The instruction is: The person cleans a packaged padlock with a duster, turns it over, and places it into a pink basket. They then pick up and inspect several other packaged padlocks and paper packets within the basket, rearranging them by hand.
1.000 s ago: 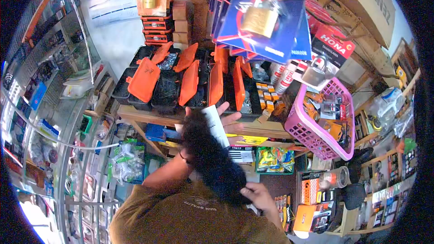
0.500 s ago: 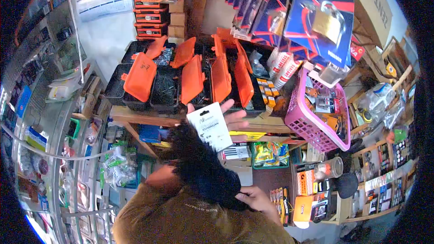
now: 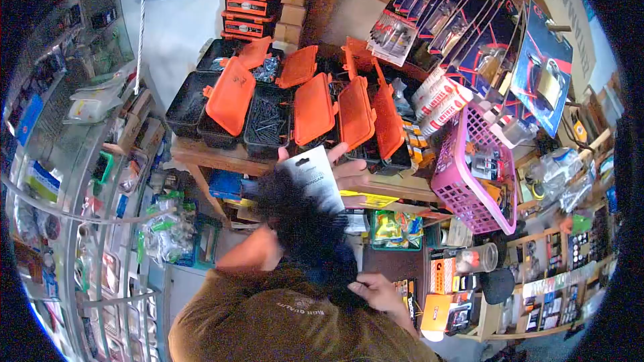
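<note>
A white printed hang card (image 3: 320, 177) with a slot at its top lies against my left hand (image 3: 349, 169). That hand's fingers stretch out behind the card, and the palm is hidden. A dark fuzzy mass (image 3: 302, 224), which I cannot make out, covers the card's lower left side and part of my left forearm. Lower down, my right hand (image 3: 377, 292) has its fingers closed at the dark mass's lower edge; whatever is between them is hidden. Beyond the card, black boxes of screws (image 3: 267, 121) with raised orange lids (image 3: 314, 108) stand on a wooden shelf (image 3: 402, 186).
A pink basket (image 3: 469, 191) of small packets stands right of the boxes. Packaged padlocks (image 3: 547, 84) hang above it. Glass display shelves (image 3: 124, 214) run along the left. A green-rimmed tray (image 3: 397, 231) and orange battery boxes (image 3: 439, 315) sit lower right.
The view has shifted, so the boxes and basket sit lower and more to the right, and more hanging packs show. My left hand keeps the card; my right hand stays low by the dark mass.
</note>
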{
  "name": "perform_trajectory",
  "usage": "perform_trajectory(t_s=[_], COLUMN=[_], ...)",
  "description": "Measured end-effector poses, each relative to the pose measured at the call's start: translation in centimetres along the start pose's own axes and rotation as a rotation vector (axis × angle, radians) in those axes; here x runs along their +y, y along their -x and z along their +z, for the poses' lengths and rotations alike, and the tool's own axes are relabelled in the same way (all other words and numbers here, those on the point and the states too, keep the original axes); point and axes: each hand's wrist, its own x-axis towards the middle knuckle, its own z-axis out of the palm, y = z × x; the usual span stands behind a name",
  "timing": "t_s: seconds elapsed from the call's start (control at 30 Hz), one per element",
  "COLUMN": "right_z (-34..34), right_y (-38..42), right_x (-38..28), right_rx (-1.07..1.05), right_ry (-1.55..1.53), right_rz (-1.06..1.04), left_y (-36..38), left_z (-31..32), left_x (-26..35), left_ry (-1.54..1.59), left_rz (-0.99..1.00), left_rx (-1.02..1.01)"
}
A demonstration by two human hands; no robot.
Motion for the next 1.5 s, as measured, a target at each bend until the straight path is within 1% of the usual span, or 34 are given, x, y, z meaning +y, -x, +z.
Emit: perform_trajectory(t_s=[0.07, 0.1, 0.17, 0.2, 0.23, 0.27, 0.33, 0.37, 0.4, 0.43, 0.47, 0.5, 0.53, 0.6, 0.63, 0.67, 0.7, 0.73, 0.8, 0.83, 0.9, 0.97, 1.0, 1.03, 1.1, 1.13, 1.17, 1.23, 1.27, 1.3, 1.37, 1.4, 1.43, 1.5], right_z=[0.3, 0.3, -0.1, -0.3, -0.5, -0.1, 0.1, 0.1, 0.0, -0.1, -0.3, -0.2, 1.0, 0.2, -0.1, -0.1, -0.2, -0.3, -0.2, 0.0, 0.2, -0.2, -0.5, -0.7, -0.4, -0.2, 0.0, -0.2, -0.3, -0.3, -0.2, -0.1, -0.1, -0.3], right_y=[-0.1, -0.1, 0.0, 0.0, -0.1, -0.3, -0.4, -0.3, -1.0, -0.8, -0.5, -0.2, -0.1, -0.2, -0.3, -0.5, -0.3, -0.2, -0.1, -0.1, 0.1, 0.3, 0.3, 0.3, -0.1, -0.1, -0.1, -0.1, 0.0, 0.1, 0.1, 0.1, 0.1, 0.1], right_x=[0.8, 1.1, 0.2, -0.5, -0.8, -0.2, -1.0, -1.2, 0.0, 0.6, 0.7, -0.3, -1.4, -1.1, -0.8, 0.1, 0.4, 0.5, -0.8, -0.7, -0.3, -0.3, -0.3, -0.3, 1.1, 1.1, 1.1, 0.7, 0.4, 0.3, 0.1, 0.0, 0.0, 0.1], right_rx=[0.137, 0.270, 0.198, 0.128, 0.061, 0.031, 0.146, 0.258, 0.309, 0.309, 0.161, 0.014, 0.052, 0.137, 0.219, 0.319, 0.318, 0.168, -0.048, -0.051, 0.128, 0.092, 0.062, 0.033, -0.041, 0.102, 0.246, 0.192, 0.138, 0.085, 0.147, 0.205, 0.263, 0.159], right_ry=[-0.076, -0.157, -0.076, -0.004, 0.066, 0.036, -0.081, -0.204, -0.150, -0.148, -0.014, 0.118, -0.177, -0.063, 0.044, -0.005, -0.004, 0.039, -0.057, -0.055, -0.354, -0.259, -0.166, -0.073, -0.020, -0.168, -0.317, -0.195, -0.067, 0.061, -0.090, -0.231, -0.374, -0.247], right_rz=[0.008, 0.011, 0.047, 0.078, 0.106, -0.090, -0.029, 0.036, 0.057, 0.060, 0.015, -0.031, -0.085, -0.039, 0.009, 0.075, 0.076, 0.050, -0.105, -0.107, 0.055, 0.079, 0.099, 0.117, -0.020, -0.005, 0.011, 0.023, 0.037, 0.050, 0.073, 0.100, 0.131, 0.096], left_y=[0.0, 0.7, 1.1, 0.6, 0.8, 0.6, 0.1, 1.1, 1.2, 1.2, 0.7, 0.7, 0.6, 0.5, 1.4, 1.3, 1.3, 0.9, 0.4, 0.0, 0.3, 1.1, 0.8, 0.9, -0.1, 0.0, 1.0, 0.9, 0.3, 0.5, -1.0, -0.4, 0.3, 0.4], left_z=[-1.5, 1.5, 0.7, 1.6, 0.6, -0.2, 0.0, 0.8, 0.9, 1.1, 1.7, -1.2, -2.0, -2.1, 0.1, 0.5, 0.8, 1.7, -0.7, -1.3, -1.1, 1.7, 2.0, 1.7, 0.1, 0.5, 1.4, 1.6, 2.0, 1.9, 1.5, 1.6, 2.0, 0.6], left_x=[0.5, 0.3, 0.8, 0.6, 0.5, 0.7, 1.1, 0.8, 1.0, 1.2, 0.7, 1.2, 1.3, 1.4, 1.1, 1.1, 1.1, 0.6, 1.1, 1.2, 0.5, 0.4, 0.1, 0.0, 0.6, 0.5, 0.2, 0.3, -0.3, -0.2, 0.3, 0.3, -0.3, -0.4], left_ry=[0.050, -0.009, 0.349, 0.362, -0.034, 0.029, 0.086, -0.038, 0.169, 0.377, 0.184, 0.023, 0.061, 0.138, -0.018, 0.144, 0.304, 0.243, 0.087, 0.109, 0.142, 0.312, 0.241, 0.003, 0.115, 0.104, 0.003, 0.401, 0.027, -0.014, 0.038, -0.043, -0.032, 0.403], left_rz=[-0.021, 0.023, 0.079, 0.140, 0.041, 0.025, -0.008, 0.032, 0.065, 0.097, 0.132, -0.012, -0.017, -0.039, 0.040, 0.079, 0.118, 0.181, -0.004, -0.031, -0.010, 0.092, 0.134, 0.045, -0.039, -0.026, 0.030, 0.067, 0.141, 0.031, -0.029, -0.003, 0.121, 0.147], left_rx=[-0.119, 0.078, 0.108, 0.164, 0.067, -0.008, -0.112, -0.032, 0.017, 0.067, 0.228, -0.093, -0.143, -0.247, -0.045, 0.022, 0.090, 0.139, -0.099, -0.203, -0.214, 0.078, 0.136, 0.044, -0.281, -0.229, 0.037, 0.027, 0.244, 0.031, -0.233, -0.088, 0.305, 0.089])
